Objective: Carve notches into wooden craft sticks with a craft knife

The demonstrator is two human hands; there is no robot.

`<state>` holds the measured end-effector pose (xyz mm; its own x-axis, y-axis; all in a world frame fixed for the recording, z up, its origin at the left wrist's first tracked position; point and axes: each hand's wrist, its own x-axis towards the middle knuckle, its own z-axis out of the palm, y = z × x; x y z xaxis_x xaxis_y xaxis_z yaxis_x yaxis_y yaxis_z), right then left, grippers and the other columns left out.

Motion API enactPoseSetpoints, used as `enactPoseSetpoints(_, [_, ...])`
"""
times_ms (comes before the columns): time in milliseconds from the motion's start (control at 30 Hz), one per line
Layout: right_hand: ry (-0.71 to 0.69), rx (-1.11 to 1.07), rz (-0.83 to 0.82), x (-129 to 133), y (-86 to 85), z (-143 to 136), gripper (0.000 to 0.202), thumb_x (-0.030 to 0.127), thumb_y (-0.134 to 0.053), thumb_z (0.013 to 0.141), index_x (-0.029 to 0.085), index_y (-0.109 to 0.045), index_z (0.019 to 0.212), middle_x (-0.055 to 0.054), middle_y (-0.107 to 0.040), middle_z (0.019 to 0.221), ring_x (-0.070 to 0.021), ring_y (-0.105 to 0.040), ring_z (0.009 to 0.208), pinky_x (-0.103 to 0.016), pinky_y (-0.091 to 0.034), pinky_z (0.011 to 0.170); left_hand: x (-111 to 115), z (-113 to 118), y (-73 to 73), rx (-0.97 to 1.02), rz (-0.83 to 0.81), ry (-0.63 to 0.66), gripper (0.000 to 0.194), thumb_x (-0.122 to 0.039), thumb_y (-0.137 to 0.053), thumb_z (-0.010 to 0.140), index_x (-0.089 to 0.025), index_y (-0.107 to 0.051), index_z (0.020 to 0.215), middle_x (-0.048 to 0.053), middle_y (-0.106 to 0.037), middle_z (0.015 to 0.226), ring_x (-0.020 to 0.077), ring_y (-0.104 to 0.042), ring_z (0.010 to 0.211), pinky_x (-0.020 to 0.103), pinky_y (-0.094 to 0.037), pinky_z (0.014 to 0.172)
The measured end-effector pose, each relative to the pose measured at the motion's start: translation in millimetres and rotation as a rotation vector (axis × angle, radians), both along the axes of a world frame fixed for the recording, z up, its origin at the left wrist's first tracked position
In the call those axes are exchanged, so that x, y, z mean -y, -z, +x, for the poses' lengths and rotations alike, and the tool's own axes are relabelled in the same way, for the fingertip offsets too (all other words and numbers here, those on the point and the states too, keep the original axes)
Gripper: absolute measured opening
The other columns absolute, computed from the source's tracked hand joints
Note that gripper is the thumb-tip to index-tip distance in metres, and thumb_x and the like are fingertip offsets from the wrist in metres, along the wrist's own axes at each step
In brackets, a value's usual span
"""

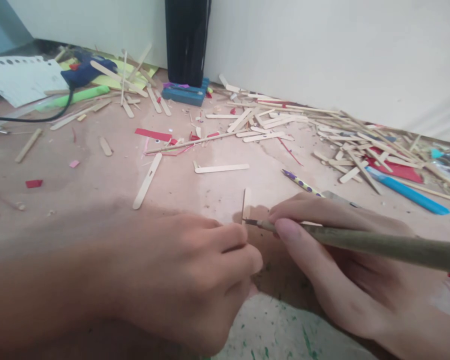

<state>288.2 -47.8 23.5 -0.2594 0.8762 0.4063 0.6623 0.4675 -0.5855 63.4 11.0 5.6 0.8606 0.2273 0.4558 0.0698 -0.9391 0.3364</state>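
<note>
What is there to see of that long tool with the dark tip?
The long tool has a thick, round, greenish-brown shaft, wooden by its look, narrowing toward a small dark tip. The right hand grips it near that end between thumb and fingers. It slopes slightly down to the right and out of frame. Its tip points at a pale stick by the left hand; contact is unclear.

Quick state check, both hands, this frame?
Left hand: closed, apparently gripping a craft stick, though the fingers hide its lower end.
Right hand: closed around a long-handled tool, its dark tip right by that stick.
</note>
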Motion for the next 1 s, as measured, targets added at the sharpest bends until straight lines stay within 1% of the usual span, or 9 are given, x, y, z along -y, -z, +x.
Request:
enactPoseSetpoints(133, [-0.07,0.048,0.055,-2.4,1.2,0.5,0.013,0.017,-0.061,0.099,0.027,-0.067,0.105,0.0,-0.078,0.085,-0.0153,-0.07,0.062,-0.032,-0.057,0.059,-0.9,-0.5,0.6,-0.05,0.035,0.023,0.024,-0.019,-0.051,0.104,-0.022,-0.065,0.085,0.001,-0.07,0.074,0.0183,-0.069,0.061,0.036,-0.053,0.05])
enactPoseSetpoints(233, [-0.027,0.03,0.041,-3.4,4.4,2.2,0.011,0.018,-0.063,0.1,0.027,-0.066,0.105,-0.001,-0.078,0.086,-0.0168,-0.073,0.068,-0.032,-0.057,0.061,-1.4,0.2,0.3,-0.03,0.12,0.066,0.024,-0.016,-0.052,0.103,-0.021,-0.067,0.084,0.001,-0.072,0.076,0.0182,-0.071,0.067,0.035,-0.054,0.053])
enactPoseSetpoints(333, [-0.011,-0.004,0.066,-3.9,5.2,3.6,0.013,0.016,-0.064,0.101,0.028,-0.066,0.103,0.0,-0.078,0.085,-0.0166,-0.075,0.07,-0.031,-0.057,0.06,-1.5,1.2,-0.2,-0.019,0.153,0.069,0.024,-0.013,-0.055,0.1,-0.02,-0.067,0.081,0.0,-0.071,0.074,0.0183,-0.071,0.066,0.036,-0.053,0.05])
enactPoseSetpoints(467, [-0.045,0.011,0.053,-4.3,2.1,3.7,0.014,0.013,-0.063,0.099,0.027,-0.065,0.101,0.0,-0.079,0.085,-0.0159,-0.074,0.069,-0.031,-0.056,0.059,-1.7,1.8,-0.2,0.004,0.154,0.079,0.024,-0.011,-0.056,0.098,-0.019,-0.067,0.079,0.001,-0.069,0.073,0.0177,-0.069,0.064,0.037,-0.054,0.049])
enactPoseSetpoints(567, [-0.079,0.026,0.056,-4.9,0.3,2.6,0.014,0.014,-0.064,0.097,0.027,-0.065,0.101,0.0,-0.079,0.083,-0.0185,-0.077,0.073,-0.033,-0.057,0.061,-1.8,1.6,0.6,0.016,0.153,0.083,0.025,-0.011,-0.056,0.098,-0.019,-0.067,0.077,0.0,-0.069,0.075,0.017,-0.068,0.064,0.036,-0.056,0.051])
enactPoseSetpoints(667, [-0.07,0.007,0.055,-6.2,0.0,1.1,0.014,0.014,-0.065,0.096,0.028,-0.066,0.1,-0.001,-0.08,0.084,-0.0207,-0.079,0.078,-0.034,-0.06,0.064,-1.6,1.3,1.2,0.019,0.142,0.07,0.023,-0.01,-0.057,0.096,-0.019,-0.068,0.077,0.0,-0.069,0.075,0.0178,-0.069,0.067,0.036,-0.058,0.054])
enactPoseSetpoints(733, [-0.067,-0.008,0.046,-6.9,0.2,0.6,0.016,0.014,-0.064,0.097,0.028,-0.067,0.101,-0.001,-0.081,0.085,-0.0204,-0.078,0.074,-0.035,-0.059,0.062,-1.6,1.2,1.4,0.016,0.141,0.068,0.022,-0.011,-0.057,0.095,-0.019,-0.069,0.078,0.0,-0.07,0.074,0.0181,-0.071,0.068,0.035,-0.06,0.056])
enactPoseSetpoints(833, [-0.072,-0.006,0.041,-5.8,0.6,1.2,0.016,0.014,-0.064,0.097,0.029,-0.067,0.1,-0.001,-0.081,0.084,-0.0202,-0.077,0.069,-0.036,-0.059,0.059,-1.9,1.5,1.4,0.01,0.14,0.079,0.023,-0.011,-0.056,0.096,-0.019,-0.069,0.079,0.0,-0.07,0.075,0.0177,-0.069,0.067,0.036,-0.058,0.054])
enactPoseSetpoints(1000, [-0.063,0.067,0.03,-0.6,1.3,3.3,0.013,0.016,-0.062,0.1,0.027,-0.066,0.105,-0.002,-0.081,0.092,-0.0181,-0.077,0.075,-0.033,-0.059,0.064,-2.3,2.5,1.2,0.015,0.159,0.094,0.028,-0.01,-0.056,0.097,-0.019,-0.069,0.074,0.001,-0.071,0.078,0.0184,-0.065,0.068,0.039,-0.054,0.052])
